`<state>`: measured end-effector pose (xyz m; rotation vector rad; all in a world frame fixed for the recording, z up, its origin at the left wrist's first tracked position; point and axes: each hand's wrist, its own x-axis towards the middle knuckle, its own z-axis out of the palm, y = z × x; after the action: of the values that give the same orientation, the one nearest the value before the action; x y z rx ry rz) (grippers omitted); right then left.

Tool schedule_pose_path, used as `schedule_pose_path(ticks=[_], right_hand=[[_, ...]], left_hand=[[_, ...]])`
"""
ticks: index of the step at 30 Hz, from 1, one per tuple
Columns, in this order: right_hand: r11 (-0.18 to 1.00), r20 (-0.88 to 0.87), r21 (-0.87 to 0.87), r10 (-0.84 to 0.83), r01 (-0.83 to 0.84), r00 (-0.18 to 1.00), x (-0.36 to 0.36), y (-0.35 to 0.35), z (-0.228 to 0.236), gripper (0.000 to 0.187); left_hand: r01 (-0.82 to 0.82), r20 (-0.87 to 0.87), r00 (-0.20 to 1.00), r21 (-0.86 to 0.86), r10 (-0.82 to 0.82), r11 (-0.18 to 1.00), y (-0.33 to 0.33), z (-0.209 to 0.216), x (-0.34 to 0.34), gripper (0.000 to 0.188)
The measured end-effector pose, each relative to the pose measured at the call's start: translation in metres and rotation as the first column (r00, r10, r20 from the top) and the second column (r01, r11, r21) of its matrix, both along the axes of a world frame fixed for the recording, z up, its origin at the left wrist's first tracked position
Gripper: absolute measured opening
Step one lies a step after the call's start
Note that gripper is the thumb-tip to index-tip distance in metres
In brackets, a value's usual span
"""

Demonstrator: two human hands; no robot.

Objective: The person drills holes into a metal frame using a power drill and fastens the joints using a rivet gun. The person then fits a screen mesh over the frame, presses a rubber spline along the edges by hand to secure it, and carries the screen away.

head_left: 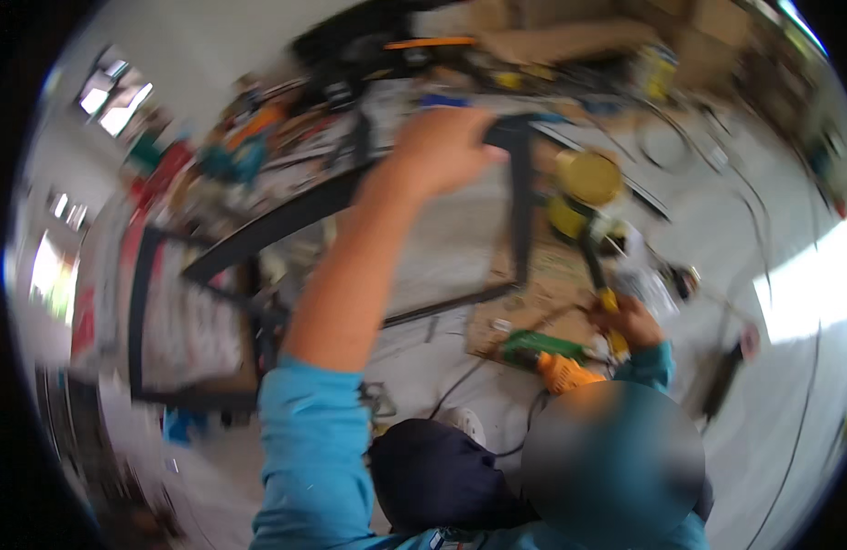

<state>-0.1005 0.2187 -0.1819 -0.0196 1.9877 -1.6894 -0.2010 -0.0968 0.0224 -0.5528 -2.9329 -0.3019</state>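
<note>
My left hand (446, 151) reaches far forward, its fingers closed over the upper edge of a dark grey angular frame (522, 211) near a corner. The frame stands tilted in front of me, with an open middle. Lower on the right, my right hand (630, 321) is closed round a tool with a yellow-and-black handle (591, 258); motion blur hides its exact kind. Just below that hand lie an orange tool-like object (567, 374) and a green piece (533, 346). Beyond the right hand sits a yellow round can (588, 179).
A second dark frame (141, 316) leans at the left beside white-and-red stacked sacks or packs. Cardboard (497, 321) lies on the floor. Cables (795, 440) run across the floor at right, near a dark cylinder (724, 385). Clutter and boxes line the back.
</note>
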Motion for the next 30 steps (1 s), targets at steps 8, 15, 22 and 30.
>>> schedule_pose_path(ticks=[8,15,22,30], right_hand=[[0.959,0.049,0.282,-0.053,0.038,0.997,-0.006,0.045,-0.159,0.017],[0.721,-0.043,0.685,0.189,-0.109,0.981,-0.025,0.064,-0.210,0.035],[0.453,-0.521,0.839,0.512,0.300,0.683,-0.071,0.131,-0.252,0.033],[0.958,-0.302,0.076,-0.241,0.276,0.922,-0.082,0.000,-0.026,0.045]], left_hand=[[-0.250,-0.066,0.967,-0.071,0.245,0.966,-0.103,0.008,0.067,0.047],[-0.444,-0.260,0.866,-0.005,0.428,0.896,-0.194,-0.013,0.111,0.054],[-0.355,-0.389,0.853,0.058,0.348,0.933,-0.211,-0.029,0.094,0.062],[-0.379,-0.496,0.814,-0.056,0.304,0.924,-0.193,-0.038,0.131,0.053]])
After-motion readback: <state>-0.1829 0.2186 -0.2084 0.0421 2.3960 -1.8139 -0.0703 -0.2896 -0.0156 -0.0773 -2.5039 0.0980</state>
